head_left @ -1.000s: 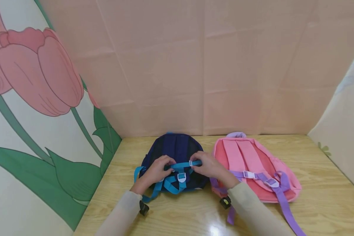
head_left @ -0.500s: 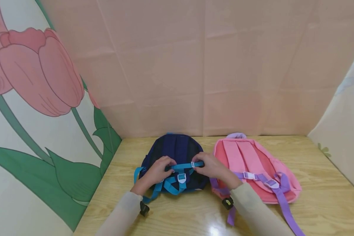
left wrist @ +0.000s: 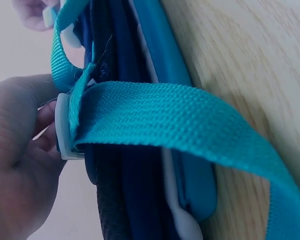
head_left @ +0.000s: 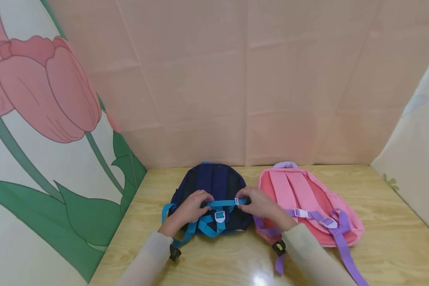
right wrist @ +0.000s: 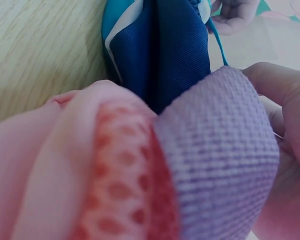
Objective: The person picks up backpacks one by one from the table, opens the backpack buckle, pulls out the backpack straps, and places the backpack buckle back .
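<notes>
A navy backpack (head_left: 211, 178) lies back-side up on the table. Across it runs a turquoise strap (head_left: 221, 202) with a small white slider (head_left: 237, 201). My left hand (head_left: 194, 204) pinches the strap's left end. At the other end, my right hand (head_left: 259, 203) pinches it beside the slider, thumb and fingers together. Below hang looser turquoise straps and a white buckle (head_left: 219, 216). In the left wrist view a wide turquoise strap (left wrist: 165, 117) passes in front of the left hand (left wrist: 20, 155), partly covering the bag. A purple strap (right wrist: 220, 150) hides part of the right hand (right wrist: 290, 125).
To the right lies a pink backpack (head_left: 300, 182) with purple straps (head_left: 346, 254), close under my right forearm. Both bags rest on a wood-grain table (head_left: 221, 258). A pink cloth backdrop (head_left: 200, 99) stands behind, with a tulip-print panel (head_left: 50, 87) at left.
My right hand and the white slider have shifted slightly right and down, so more strap shows between the hands. The left hand stays nearly still.
</notes>
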{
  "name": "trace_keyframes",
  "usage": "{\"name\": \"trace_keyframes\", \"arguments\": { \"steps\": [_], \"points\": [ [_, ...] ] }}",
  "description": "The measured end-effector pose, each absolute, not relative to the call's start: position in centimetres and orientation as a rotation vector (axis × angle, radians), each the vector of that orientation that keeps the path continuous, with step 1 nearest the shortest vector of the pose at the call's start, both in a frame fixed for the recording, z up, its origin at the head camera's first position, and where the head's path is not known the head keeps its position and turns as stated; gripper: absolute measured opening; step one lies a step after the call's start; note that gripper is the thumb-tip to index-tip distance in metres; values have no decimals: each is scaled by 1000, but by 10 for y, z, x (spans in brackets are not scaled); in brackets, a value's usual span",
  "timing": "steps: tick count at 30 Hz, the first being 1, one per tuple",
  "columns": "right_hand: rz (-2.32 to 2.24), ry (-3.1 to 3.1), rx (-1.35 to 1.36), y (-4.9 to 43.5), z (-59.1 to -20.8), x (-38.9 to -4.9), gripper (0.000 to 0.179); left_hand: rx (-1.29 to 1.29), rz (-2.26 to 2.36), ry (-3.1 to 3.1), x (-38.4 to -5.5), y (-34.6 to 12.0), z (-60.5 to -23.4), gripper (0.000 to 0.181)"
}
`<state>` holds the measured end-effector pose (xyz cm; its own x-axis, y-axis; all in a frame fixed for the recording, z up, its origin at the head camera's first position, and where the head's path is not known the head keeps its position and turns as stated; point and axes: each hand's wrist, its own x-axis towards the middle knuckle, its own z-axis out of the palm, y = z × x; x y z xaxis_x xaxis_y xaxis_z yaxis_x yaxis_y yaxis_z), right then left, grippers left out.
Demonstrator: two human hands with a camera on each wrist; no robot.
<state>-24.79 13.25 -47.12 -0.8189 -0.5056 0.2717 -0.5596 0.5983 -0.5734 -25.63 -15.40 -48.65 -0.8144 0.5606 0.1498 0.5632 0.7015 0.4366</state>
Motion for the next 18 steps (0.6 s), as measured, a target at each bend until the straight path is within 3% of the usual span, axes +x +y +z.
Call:
{"name": "trace_keyframes", "arguments": {
  "steps": [18],
  "points": [
    [1005,-2798,881,140,-472,-247,16,-988,-686,-2912,-255,-154,-484,20]
  ]
}}
